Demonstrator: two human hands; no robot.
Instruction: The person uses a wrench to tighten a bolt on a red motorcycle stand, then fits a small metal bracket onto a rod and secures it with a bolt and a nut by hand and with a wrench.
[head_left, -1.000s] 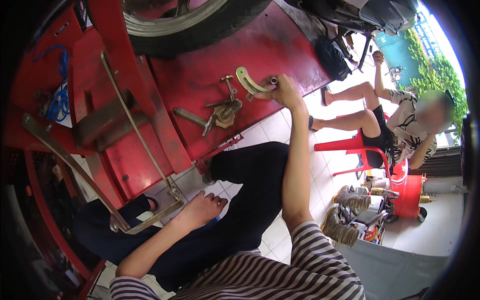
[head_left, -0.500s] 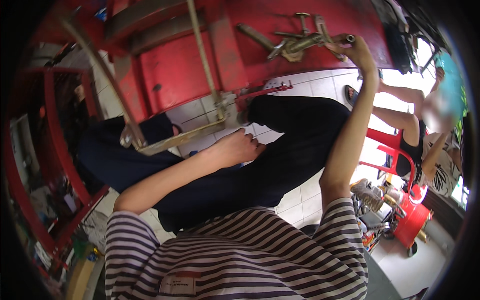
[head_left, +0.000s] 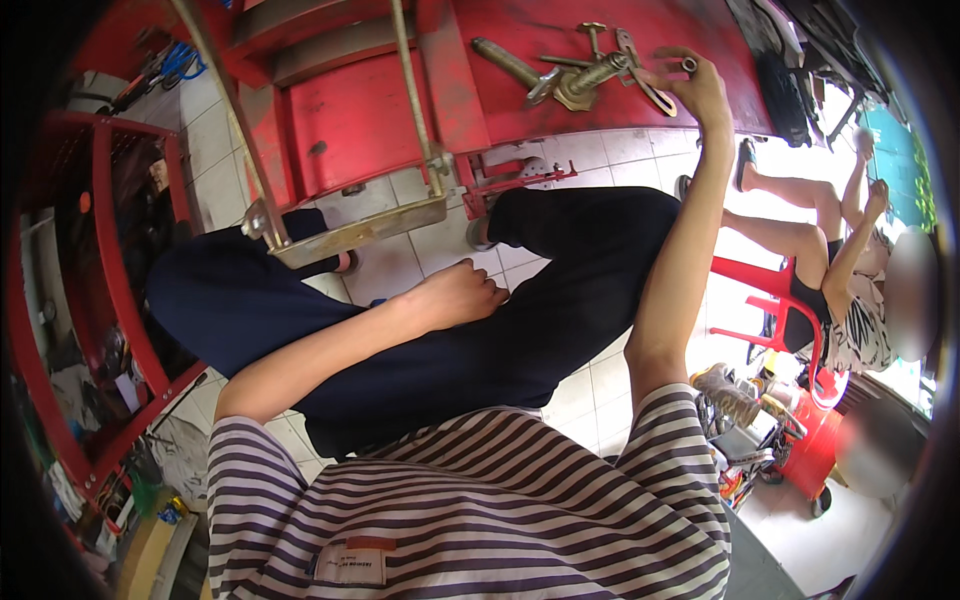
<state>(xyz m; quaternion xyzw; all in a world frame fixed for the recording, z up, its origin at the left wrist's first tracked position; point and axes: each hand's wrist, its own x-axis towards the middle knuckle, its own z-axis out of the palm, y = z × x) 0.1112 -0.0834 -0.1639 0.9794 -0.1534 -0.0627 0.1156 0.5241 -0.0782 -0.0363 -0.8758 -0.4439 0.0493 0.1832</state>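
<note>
My right hand (head_left: 700,95) reaches over the red workbench (head_left: 720,100), its fingers bent around a small hollow metal piece (head_left: 689,65) seen end-on. Close to the fingertips lies a flat slotted metal bracket (head_left: 648,78). Beside it are a thick threaded metal fitting with a hexagonal base (head_left: 590,85), a long metal rod (head_left: 505,62) and a T-shaped bolt (head_left: 594,38). My left hand (head_left: 465,296) rests on my thigh, fingers curled into a loose fist, with nothing visible in it.
A metal foot bar (head_left: 360,235) hangs on two rods before my knees. Red shelving (head_left: 110,300) stands at left. At right, a person sits on a red plastic chair (head_left: 770,300), near a red drum (head_left: 812,440) and a heap of tools and parts (head_left: 745,420).
My right hand has shifted slightly up and left, still holding the small metal piece. My left hand stays on my thigh. The seated person's posture has changed, with hands raised.
</note>
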